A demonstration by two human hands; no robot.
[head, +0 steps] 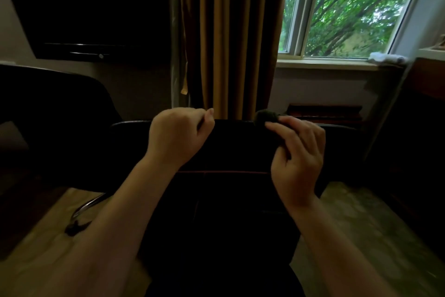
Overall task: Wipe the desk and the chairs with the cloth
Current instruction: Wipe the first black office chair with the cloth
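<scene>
A black chair (231, 147) stands straight in front of me with its backrest facing me. My right hand (298, 159) pinches a bunched dark green cloth (266, 116) and holds it at the top edge of the backrest, right of the middle. My left hand (175, 135) hovers at the same top edge, left of the middle. Its fingers are curled into a loose fist with the thumb against the forefinger, and nothing shows inside it. The seat below is dark and mostly hidden by my forearms.
A second black chair (53, 109) with a chrome leg (89, 205) stands at the left. A dark screen (96, 20) hangs on the wall above it. Behind are a brown curtain (231, 44), a window (349, 7) and a white rag (387, 58) on the sill. Dark wooden furniture (423, 116) is at the right.
</scene>
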